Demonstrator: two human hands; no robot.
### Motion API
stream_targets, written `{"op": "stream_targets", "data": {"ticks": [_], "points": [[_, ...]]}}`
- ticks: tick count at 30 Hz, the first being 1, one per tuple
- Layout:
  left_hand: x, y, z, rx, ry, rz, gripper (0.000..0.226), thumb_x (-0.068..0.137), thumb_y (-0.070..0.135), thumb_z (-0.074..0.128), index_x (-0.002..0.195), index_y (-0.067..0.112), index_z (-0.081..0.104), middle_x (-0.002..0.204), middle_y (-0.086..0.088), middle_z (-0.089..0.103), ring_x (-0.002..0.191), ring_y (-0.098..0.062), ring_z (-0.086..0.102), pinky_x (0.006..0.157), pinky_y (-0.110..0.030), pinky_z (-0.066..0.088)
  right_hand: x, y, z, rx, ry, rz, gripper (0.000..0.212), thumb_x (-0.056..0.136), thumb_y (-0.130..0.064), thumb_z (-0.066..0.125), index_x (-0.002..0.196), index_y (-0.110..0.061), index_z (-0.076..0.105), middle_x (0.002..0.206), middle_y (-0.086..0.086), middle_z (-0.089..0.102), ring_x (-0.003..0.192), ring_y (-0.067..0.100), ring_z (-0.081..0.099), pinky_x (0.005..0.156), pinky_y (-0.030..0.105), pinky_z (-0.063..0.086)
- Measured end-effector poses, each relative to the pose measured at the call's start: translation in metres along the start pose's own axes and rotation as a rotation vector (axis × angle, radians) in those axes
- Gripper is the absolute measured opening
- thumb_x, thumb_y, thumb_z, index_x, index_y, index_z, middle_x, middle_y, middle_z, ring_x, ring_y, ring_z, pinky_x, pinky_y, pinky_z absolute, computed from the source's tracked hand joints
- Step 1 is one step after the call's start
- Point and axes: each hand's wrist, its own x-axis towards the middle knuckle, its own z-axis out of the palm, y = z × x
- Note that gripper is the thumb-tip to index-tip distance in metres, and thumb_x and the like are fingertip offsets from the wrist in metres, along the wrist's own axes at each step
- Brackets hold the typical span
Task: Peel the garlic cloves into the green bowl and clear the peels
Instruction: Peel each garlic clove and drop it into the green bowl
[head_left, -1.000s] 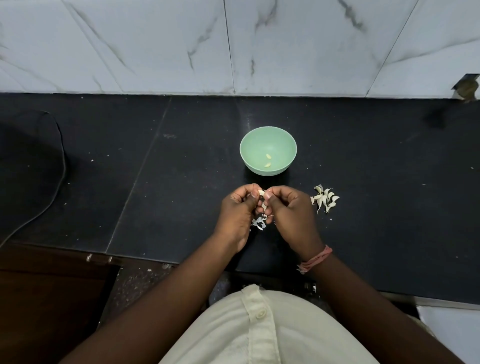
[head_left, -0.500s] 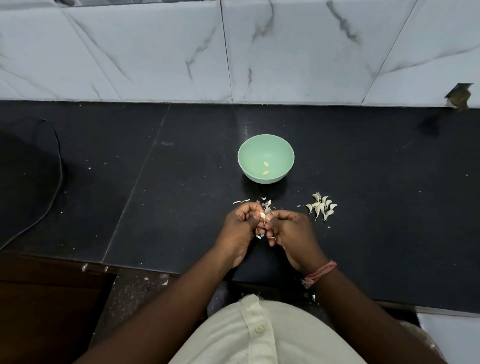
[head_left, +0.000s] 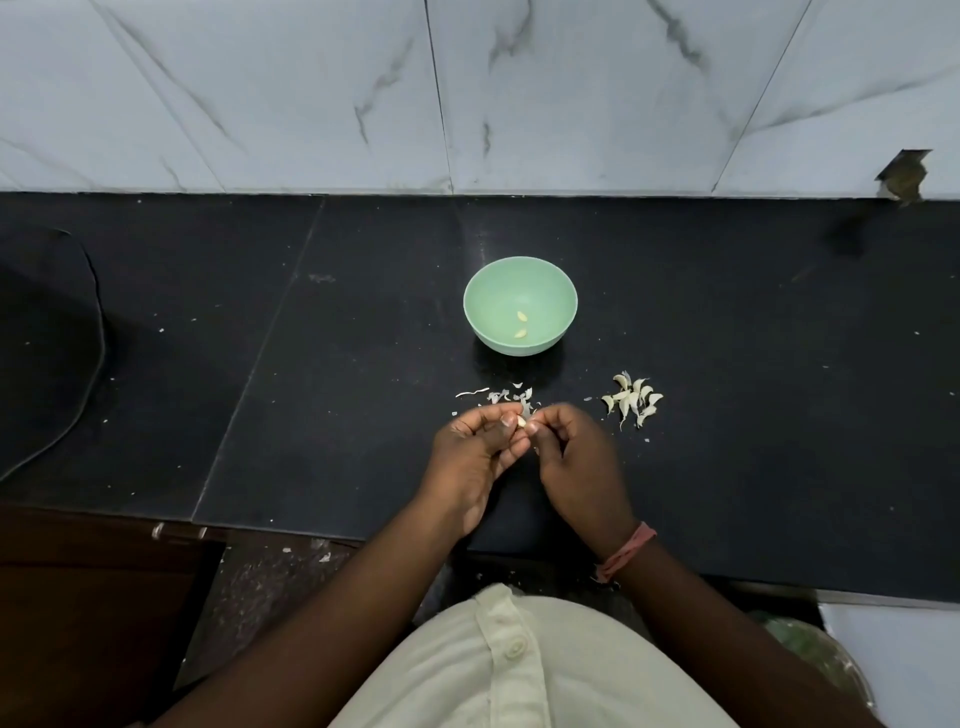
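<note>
Garlic clove (head_left: 520, 421) pinched between both hands' fingertips (head_left: 506, 420).

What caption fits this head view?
Both hands pinch a garlic clove; two peeled cloves lie in the green bowl.

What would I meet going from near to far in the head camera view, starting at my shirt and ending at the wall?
Cream buttoned shirt → hands pinching a garlic clove → scattered papery white peels → round pale green bowl holding two peeled cloves → white marble-tiled wall.
</note>
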Motion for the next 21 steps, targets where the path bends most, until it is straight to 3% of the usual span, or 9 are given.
{"op": "stream_targets", "data": {"ticks": [6, 11, 15, 18, 21], "points": [[-0.0007, -0.0049, -0.0029, -0.046, 0.049, -0.06, 0.013, 0.09, -0.008, 0.062, 0.098, -0.002, 0.071, 0.094, -0.015, 0.073, 0.082, -0.019, 0.073, 0.069, -0.022, 0.059, -0.0077, 0.0029, -0.0022, -0.121, 0.017, -0.083, 0.012, 0.091, -0.003, 0.061, 0.088, -0.013, 0.068, 0.084, -0.006, 0.065, 0.082, 0.007, 0.058, 0.075, 0.009, 0.038], [0.0, -0.0066, -0.0017, -0.056, 0.078, -0.068, 0.014, 0.091, -0.008, 0.06, 0.097, -0.002, 0.071, 0.09, -0.013, 0.073, 0.074, -0.015, 0.071, 0.067, -0.021, 0.059, -0.0103, 0.0001, -0.0026, -0.079, 0.022, -0.093, 0.012, 0.089, -0.004, 0.062, 0.093, -0.012, 0.07, 0.091, -0.006, 0.066, 0.087, 0.006, 0.061, 0.08, 0.015, 0.046], [-0.0005, -0.0072, -0.0007, -0.045, 0.079, -0.073, 0.013, 0.092, -0.006, 0.06, 0.097, 0.0, 0.07, 0.086, -0.011, 0.074, 0.071, -0.012, 0.071, 0.066, -0.021, 0.059, -0.0104, -0.0012, -0.0038, -0.089, 0.03, -0.096, 0.008, 0.087, -0.007, 0.067, 0.09, -0.013, 0.071, 0.087, -0.008, 0.065, 0.081, 0.005, 0.061, 0.075, 0.014, 0.047], [-0.0017, -0.0069, 0.0006, -0.047, 0.077, -0.073, 0.011, 0.091, -0.004, 0.062, 0.097, 0.001, 0.07, 0.088, -0.01, 0.075, 0.073, -0.013, 0.072, 0.067, -0.022, 0.059, -0.0097, -0.0038, -0.0051, -0.113, 0.051, -0.097, 0.006, 0.083, -0.008, 0.069, 0.082, -0.014, 0.069, 0.079, -0.009, 0.062, 0.075, 0.005, 0.057, 0.069, 0.007, 0.039], [-0.0024, -0.0055, 0.0019, -0.036, 0.07, -0.055, 0.012, 0.09, -0.004, 0.065, 0.101, -0.002, 0.07, 0.093, -0.014, 0.075, 0.078, -0.017, 0.072, 0.068, -0.024, 0.059, -0.0078, -0.0052, -0.0062, -0.161, 0.055, -0.108, 0.008, 0.08, -0.009, 0.068, 0.075, -0.013, 0.064, 0.074, -0.006, 0.059, 0.07, 0.008, 0.052, 0.064, 0.009, 0.037]]}}
